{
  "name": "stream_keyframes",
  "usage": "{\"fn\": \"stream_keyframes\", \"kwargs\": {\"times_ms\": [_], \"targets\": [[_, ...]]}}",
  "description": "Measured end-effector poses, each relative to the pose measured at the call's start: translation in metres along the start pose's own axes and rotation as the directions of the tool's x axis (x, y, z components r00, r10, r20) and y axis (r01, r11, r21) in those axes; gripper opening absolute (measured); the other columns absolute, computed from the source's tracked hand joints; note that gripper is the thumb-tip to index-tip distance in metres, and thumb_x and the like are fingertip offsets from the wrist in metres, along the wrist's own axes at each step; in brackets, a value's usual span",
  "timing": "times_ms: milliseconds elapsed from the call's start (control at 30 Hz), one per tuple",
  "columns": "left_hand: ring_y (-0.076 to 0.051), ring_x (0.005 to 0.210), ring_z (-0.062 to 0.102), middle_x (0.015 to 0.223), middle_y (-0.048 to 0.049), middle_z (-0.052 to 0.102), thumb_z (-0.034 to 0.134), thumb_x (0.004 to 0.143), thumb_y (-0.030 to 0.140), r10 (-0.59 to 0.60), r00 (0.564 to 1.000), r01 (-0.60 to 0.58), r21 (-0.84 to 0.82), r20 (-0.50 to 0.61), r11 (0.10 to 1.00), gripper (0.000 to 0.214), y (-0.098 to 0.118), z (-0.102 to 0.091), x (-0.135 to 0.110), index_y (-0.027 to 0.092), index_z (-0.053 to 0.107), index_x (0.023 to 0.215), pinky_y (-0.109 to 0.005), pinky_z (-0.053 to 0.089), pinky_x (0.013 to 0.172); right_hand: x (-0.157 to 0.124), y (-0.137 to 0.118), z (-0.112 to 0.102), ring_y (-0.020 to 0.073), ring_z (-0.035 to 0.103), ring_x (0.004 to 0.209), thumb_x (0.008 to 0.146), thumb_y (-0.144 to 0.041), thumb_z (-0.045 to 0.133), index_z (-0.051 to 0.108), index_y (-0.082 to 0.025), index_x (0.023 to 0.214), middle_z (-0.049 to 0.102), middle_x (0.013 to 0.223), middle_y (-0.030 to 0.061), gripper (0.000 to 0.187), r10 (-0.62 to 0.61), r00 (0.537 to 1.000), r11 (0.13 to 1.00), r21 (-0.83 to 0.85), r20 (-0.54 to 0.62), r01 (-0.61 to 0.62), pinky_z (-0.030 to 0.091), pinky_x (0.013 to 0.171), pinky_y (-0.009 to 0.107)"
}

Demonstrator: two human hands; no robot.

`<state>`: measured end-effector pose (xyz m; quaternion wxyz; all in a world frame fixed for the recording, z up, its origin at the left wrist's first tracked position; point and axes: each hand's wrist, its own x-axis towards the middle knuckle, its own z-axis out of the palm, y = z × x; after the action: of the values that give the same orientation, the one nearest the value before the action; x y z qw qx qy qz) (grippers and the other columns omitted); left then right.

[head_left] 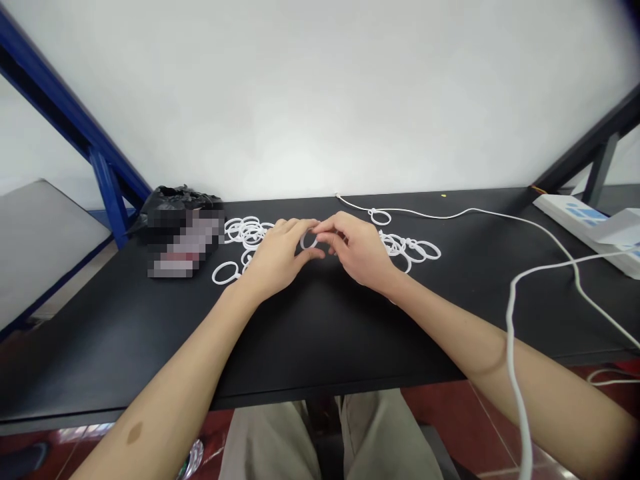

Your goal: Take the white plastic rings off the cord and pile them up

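A white plastic ring (309,243) is held up between my two hands over the black table. My left hand (280,257) grips it from the left, with the fingers arched over it and the thumb below. From the other side my right hand (357,250) pinches at its edge with thumb and fingertips; part of the ring is hidden by the fingers. Beside my left hand lies a heap of white rings (245,233) with small knob-like joints. More white rings (423,251) lie just past my right hand, partly covered by it.
One ring (381,217) lies apart near the wall. A white cable (470,211) runs across the table (320,347), and another cable (511,320) hangs close over my right forearm. A black plastic bag (175,200) sits at back left; a white box (580,223) stands at right.
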<state>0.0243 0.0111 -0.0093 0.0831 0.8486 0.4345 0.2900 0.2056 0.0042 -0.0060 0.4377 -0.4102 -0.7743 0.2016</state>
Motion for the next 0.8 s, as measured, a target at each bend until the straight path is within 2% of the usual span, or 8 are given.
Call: {"fn": "stream_keyframes", "kwargs": {"times_ms": [367, 667, 800], "targets": [[-0.025, 0.096, 0.052, 0.111, -0.0040, 0.065, 0.068, 0.084, 0.034, 0.019, 1.000, -0.019, 0.035, -0.002, 0.999, 0.034, 0.0005, 0.0003, -0.0001, 0.024, 0.056, 0.114, -0.038, 0.044, 0.085, 0.0018, 0.0027, -0.0059, 0.0093, 0.054, 0.060, 0.093, -0.022, 0.051, 0.067, -0.022, 0.091, 0.063, 0.089, -0.0002, 0.016, -0.069, 0.996, 0.996, -0.049, 0.058, 0.072, 0.045, 0.065, 0.026], [-0.025, 0.097, 0.052, 0.110, -0.0057, 0.065, 0.064, 0.086, 0.026, 0.038, 0.999, -0.036, 0.085, -0.028, 0.996, 0.031, 0.0023, 0.0000, -0.0006, 0.020, 0.056, 0.115, -0.039, 0.044, 0.085, 0.0024, 0.0025, -0.0058, 0.0115, 0.058, 0.072, 0.092, -0.017, 0.052, 0.068, -0.021, 0.089, 0.063, 0.088, -0.0001, 0.016, -0.119, 0.992, 0.990, -0.070, 0.047, 0.122, 0.045, 0.069, 0.025], [-0.025, 0.099, 0.052, 0.114, -0.0056, 0.065, 0.063, 0.087, 0.026, 0.033, 0.999, -0.030, 0.088, -0.031, 0.996, 0.032, 0.0010, 0.0001, -0.0007, 0.021, 0.055, 0.118, -0.040, 0.044, 0.088, 0.0010, 0.0012, -0.0014, 0.0118, 0.058, 0.073, 0.092, -0.019, 0.054, 0.068, -0.020, 0.089, 0.061, 0.087, 0.0003, 0.014, -0.080, 0.996, 0.992, -0.095, 0.035, 0.083, 0.044, 0.068, 0.025]]}}
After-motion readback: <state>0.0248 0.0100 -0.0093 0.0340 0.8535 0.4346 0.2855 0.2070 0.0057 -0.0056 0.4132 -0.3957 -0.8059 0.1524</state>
